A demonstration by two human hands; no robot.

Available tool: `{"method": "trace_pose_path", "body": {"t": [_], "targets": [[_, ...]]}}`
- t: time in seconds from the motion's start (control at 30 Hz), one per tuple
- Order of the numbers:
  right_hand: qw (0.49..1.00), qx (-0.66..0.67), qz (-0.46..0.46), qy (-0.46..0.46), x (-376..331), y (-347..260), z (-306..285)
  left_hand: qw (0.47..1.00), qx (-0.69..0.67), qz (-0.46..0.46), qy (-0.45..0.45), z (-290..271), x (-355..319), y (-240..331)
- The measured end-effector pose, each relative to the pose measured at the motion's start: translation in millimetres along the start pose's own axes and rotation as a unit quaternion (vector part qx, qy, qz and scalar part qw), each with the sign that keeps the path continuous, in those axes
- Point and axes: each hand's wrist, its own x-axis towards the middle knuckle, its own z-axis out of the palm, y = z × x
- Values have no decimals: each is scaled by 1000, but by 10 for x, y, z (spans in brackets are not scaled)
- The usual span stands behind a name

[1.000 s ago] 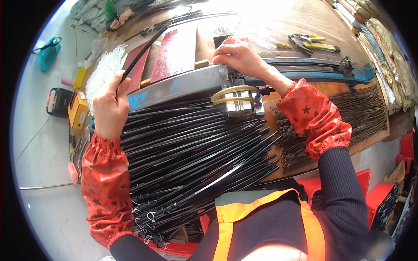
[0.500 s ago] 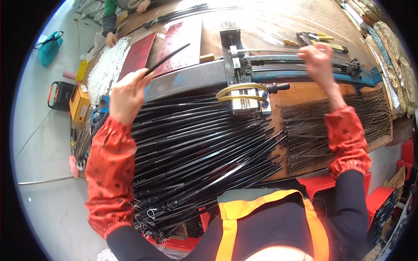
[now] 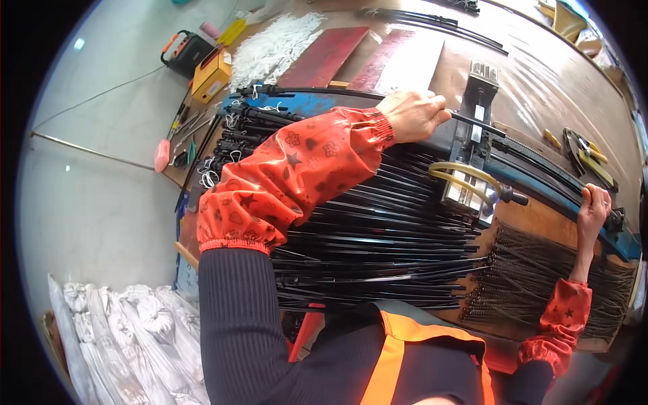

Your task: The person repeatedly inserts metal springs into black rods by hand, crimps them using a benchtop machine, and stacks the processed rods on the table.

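The left hand (image 3: 413, 115) was curled around a long thin black rod (image 3: 466, 120), with the fingers closed tight on it. The rod lay across the top of a dark metal bar (image 3: 439, 143) and ran into a grey metal press machine with an upright block (image 3: 478, 101) in the middle of the brown wooden workbench (image 3: 540, 223). The left arm wore a shiny red sleeve cover with stars and flowers (image 3: 290, 175) over a dark ribbed sleeve.

The right hand (image 3: 592, 209) was far out to the right, well apart from the left hand. Its fingers were wrapped around the black end of a long blue metal lever (image 3: 540, 192) at the edge of the bench. The right wrist had the same kind of red sleeve cover (image 3: 557, 317).

Just below the machine, a curved yellow handle (image 3: 466, 179) stuck out, with a small black knob (image 3: 516, 198) beside it. A big heap of long black rods (image 3: 378, 250) lay spread across the bench, between the arms and close to the person's body. To the right of that heap lay a bunch of thin dark wire springs (image 3: 540, 283).

At the far side of the bench there were two flat dark red boards (image 3: 324, 57) and a pile of white strings (image 3: 277, 44). A yellow box (image 3: 210, 77) and a black and orange case (image 3: 185, 50) sat to the left. Pliers with yellow handles (image 3: 587, 152) lay on the right. White cloth bundles (image 3: 128, 337) were on the floor at the lower left
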Motion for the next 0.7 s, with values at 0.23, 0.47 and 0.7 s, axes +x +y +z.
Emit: {"method": "trace_pose_path", "body": {"t": [0.23,0.47,0.7], "targets": [[1000,-3,23,-8,-1,-3,12,992,-98,-15,72,145,14,22],[999,10,54,3,-52,7,31,992,-92,-20,-80,21,77,-71],[998,-38,40,3,-137,106,-147,993,-34,94,57,256,121,-74]]}}
